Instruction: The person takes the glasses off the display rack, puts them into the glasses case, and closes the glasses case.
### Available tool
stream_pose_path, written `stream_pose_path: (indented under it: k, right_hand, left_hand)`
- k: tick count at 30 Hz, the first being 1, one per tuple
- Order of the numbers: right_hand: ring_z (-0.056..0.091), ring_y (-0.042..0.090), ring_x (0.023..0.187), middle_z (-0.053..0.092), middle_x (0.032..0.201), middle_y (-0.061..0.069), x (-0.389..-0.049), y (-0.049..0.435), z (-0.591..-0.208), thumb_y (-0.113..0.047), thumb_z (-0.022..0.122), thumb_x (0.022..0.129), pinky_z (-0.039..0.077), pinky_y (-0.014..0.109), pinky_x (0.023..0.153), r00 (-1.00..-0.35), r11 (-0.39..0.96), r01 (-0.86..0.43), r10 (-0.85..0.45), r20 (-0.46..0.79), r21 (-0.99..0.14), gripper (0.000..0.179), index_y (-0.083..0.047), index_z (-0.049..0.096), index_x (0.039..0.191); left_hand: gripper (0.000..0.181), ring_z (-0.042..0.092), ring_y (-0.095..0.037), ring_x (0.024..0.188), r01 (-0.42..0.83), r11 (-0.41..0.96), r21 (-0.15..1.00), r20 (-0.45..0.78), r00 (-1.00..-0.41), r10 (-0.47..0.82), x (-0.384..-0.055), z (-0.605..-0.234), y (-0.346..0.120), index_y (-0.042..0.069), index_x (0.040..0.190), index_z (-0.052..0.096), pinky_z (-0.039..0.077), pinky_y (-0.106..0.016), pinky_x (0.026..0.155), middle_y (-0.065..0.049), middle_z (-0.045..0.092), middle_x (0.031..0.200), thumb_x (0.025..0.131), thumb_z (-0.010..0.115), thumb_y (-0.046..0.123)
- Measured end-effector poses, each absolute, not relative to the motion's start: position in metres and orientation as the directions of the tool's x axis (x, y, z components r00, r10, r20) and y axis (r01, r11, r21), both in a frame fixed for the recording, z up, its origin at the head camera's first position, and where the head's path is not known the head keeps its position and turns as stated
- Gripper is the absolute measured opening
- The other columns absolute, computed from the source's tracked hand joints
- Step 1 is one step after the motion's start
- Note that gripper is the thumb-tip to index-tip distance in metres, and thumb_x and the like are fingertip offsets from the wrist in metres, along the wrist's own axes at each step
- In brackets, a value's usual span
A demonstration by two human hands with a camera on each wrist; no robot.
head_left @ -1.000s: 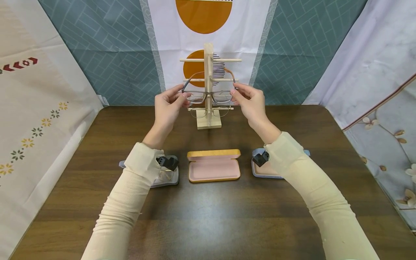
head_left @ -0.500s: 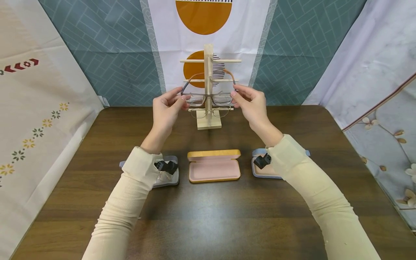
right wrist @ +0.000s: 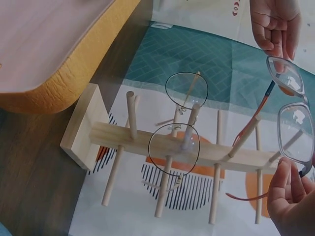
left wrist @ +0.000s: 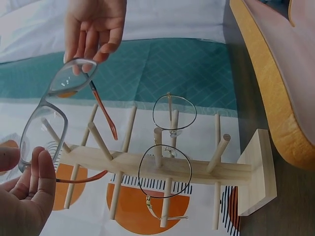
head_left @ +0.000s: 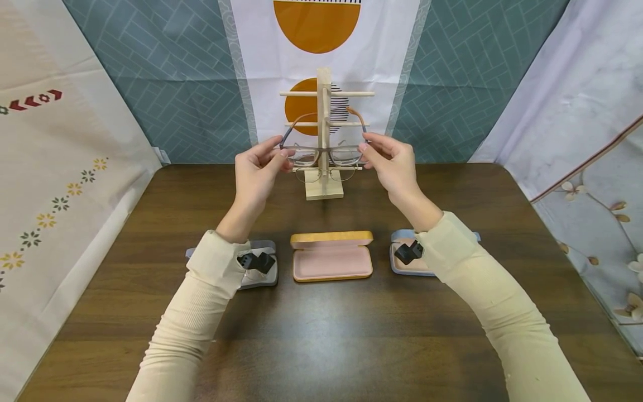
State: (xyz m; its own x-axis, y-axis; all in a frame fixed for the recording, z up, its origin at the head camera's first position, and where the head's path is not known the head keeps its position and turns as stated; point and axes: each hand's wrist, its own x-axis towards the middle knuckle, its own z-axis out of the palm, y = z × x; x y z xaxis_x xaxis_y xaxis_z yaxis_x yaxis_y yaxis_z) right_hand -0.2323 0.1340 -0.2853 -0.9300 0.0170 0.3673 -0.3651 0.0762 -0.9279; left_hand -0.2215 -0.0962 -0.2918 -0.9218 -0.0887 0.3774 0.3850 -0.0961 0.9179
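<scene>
Both hands hold a pair of grey-framed eyeglasses [left wrist: 45,101], one hand at each end of the front. My left hand [head_left: 254,174] pinches the left hinge corner between thumb and fingers. On the other side my right hand [head_left: 398,168] pinches the right corner. The orange-tipped temples are unfolded and point away toward a wooden display rack [head_left: 324,78]. In the head view the eyeglasses overlap the rack's lower pegs. Round thin-wire eyeglasses [right wrist: 174,150] hang on a low pair of pegs, below the held pair in the head view.
An open yellow glasses case [head_left: 332,262] with pink lining lies mid-table. A grey case [head_left: 272,272] sits partly behind the left wrist, a blue case [head_left: 397,251] behind the right. The rack's square base [head_left: 324,192] stands near the table's back edge.
The front of the grey eyeglasses has dipped slightly in the head view, closer to the round pair. Both hands keep their grip and have barely shifted.
</scene>
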Motion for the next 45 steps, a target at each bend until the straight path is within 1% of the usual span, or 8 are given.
stream_pose_path:
  k: [4,9,21,26,33,36,41,45]
  right_hand:
    - [0.060,0.018,0.069,0.064,0.078,-0.008,-0.230,0.135,-0.286,-0.006,0.061,0.087,0.050,0.022,0.063,-0.925,0.078,-0.377,0.015,0.379,-0.923,0.029,0.008,0.060,0.113]
    - [0.061,0.019,0.070,0.063,0.078,-0.007,-0.227,0.135,-0.286,-0.005,0.061,0.086,0.050,0.021,0.063,-0.923,0.061,-0.384,0.012,0.385,-0.921,0.029,0.009,0.060,0.113]
    - [0.059,0.013,0.067,0.063,0.077,-0.006,-0.220,0.135,-0.287,-0.004,0.060,0.087,0.050,0.020,0.062,-0.920,0.045,-0.391,0.003,0.391,-0.919,0.029,0.009,0.059,0.112]
    - [0.059,0.009,0.067,0.063,0.078,-0.006,-0.217,0.135,-0.288,-0.004,0.060,0.087,0.050,0.020,0.062,-0.915,0.038,-0.404,-0.002,0.404,-0.914,0.029,0.009,0.059,0.113]
    - [0.060,0.014,0.067,0.064,0.077,-0.003,-0.213,0.136,-0.289,-0.001,0.061,0.085,0.050,0.021,0.061,-0.912,0.007,-0.409,-0.002,0.409,-0.912,0.028,0.010,0.060,0.111]
    - [0.059,0.012,0.067,0.064,0.078,-0.001,-0.211,0.136,-0.290,-0.002,0.061,0.085,0.050,0.021,0.061,-0.914,0.008,-0.406,-0.004,0.406,-0.914,0.027,0.010,0.060,0.110]
    - [0.059,0.010,0.066,0.065,0.082,0.006,-0.208,0.137,-0.291,-0.002,0.061,0.086,0.050,0.020,0.061,-0.915,0.015,-0.403,-0.015,0.403,-0.915,0.029,0.011,0.059,0.111]
    - [0.059,0.011,0.067,0.064,0.081,0.005,-0.205,0.137,-0.291,-0.003,0.061,0.086,0.050,0.021,0.062,-0.917,0.021,-0.399,-0.021,0.399,-0.917,0.029,0.011,0.059,0.111]
  left_hand:
    - [0.033,0.059,-0.009,0.058,0.393,-0.091,0.915,0.386,-0.918,-0.087,-0.219,-0.292,-0.096,-0.010,0.118,0.055,0.052,-0.024,0.066,0.006,0.066,0.074,0.086,0.058,-0.004]
    - [0.033,0.060,-0.009,0.058,0.407,-0.109,0.907,0.399,-0.913,-0.087,-0.216,-0.292,-0.096,-0.011,0.118,0.054,0.053,-0.025,0.066,0.006,0.067,0.074,0.086,0.058,-0.005]
    - [0.036,0.060,-0.010,0.058,0.436,-0.152,0.887,0.429,-0.900,-0.077,-0.206,-0.294,-0.098,-0.011,0.120,0.053,0.053,-0.026,0.065,0.004,0.068,0.076,0.085,0.058,-0.005]
    - [0.035,0.061,-0.010,0.059,0.443,-0.150,0.884,0.437,-0.897,-0.073,-0.201,-0.294,-0.098,-0.010,0.120,0.053,0.053,-0.027,0.065,0.004,0.068,0.077,0.086,0.057,-0.005]
    - [0.035,0.061,-0.010,0.059,0.412,-0.159,0.897,0.405,-0.911,-0.077,-0.196,-0.293,-0.098,-0.012,0.120,0.052,0.053,-0.026,0.066,0.004,0.068,0.076,0.086,0.056,-0.006]
    - [0.035,0.061,-0.009,0.058,0.402,-0.159,0.902,0.395,-0.916,-0.077,-0.193,-0.294,-0.099,-0.011,0.121,0.052,0.053,-0.027,0.067,0.005,0.068,0.075,0.087,0.056,-0.006]
    - [0.035,0.061,-0.009,0.057,0.389,-0.179,0.904,0.384,-0.921,-0.067,-0.190,-0.295,-0.100,-0.011,0.121,0.051,0.053,-0.027,0.066,0.004,0.069,0.074,0.087,0.056,-0.006]
    - [0.035,0.061,-0.009,0.056,0.375,-0.205,0.904,0.371,-0.927,-0.059,-0.188,-0.295,-0.101,-0.014,0.120,0.050,0.054,-0.027,0.064,0.002,0.069,0.073,0.087,0.055,-0.005]
